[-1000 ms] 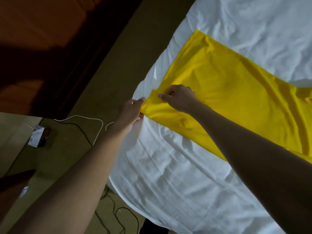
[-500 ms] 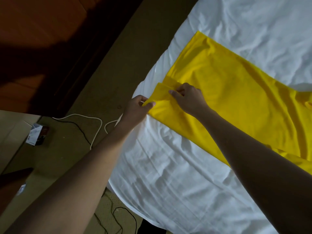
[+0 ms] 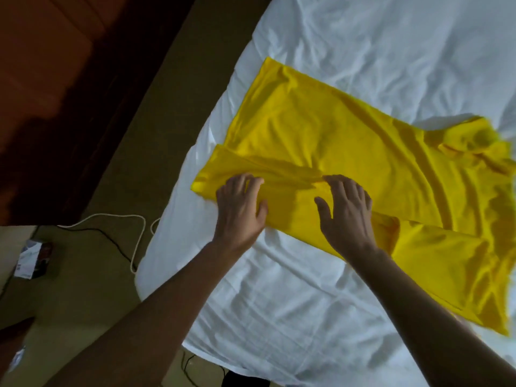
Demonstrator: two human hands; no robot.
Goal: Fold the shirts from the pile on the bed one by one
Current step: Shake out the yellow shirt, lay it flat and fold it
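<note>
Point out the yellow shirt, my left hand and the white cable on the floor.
yellow shirt [image 3: 349, 135], head view, its flat middle.
left hand [image 3: 240, 210], head view, back of hand.
white cable [image 3: 111, 215], head view, top of loop.

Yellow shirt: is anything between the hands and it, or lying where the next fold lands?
Nothing visible. The left hand and right hand both rest flat on the folded-over near edge of the yellow shirt, fingers spread. The rest of it is bare, and only white sheet surrounds it.
</note>
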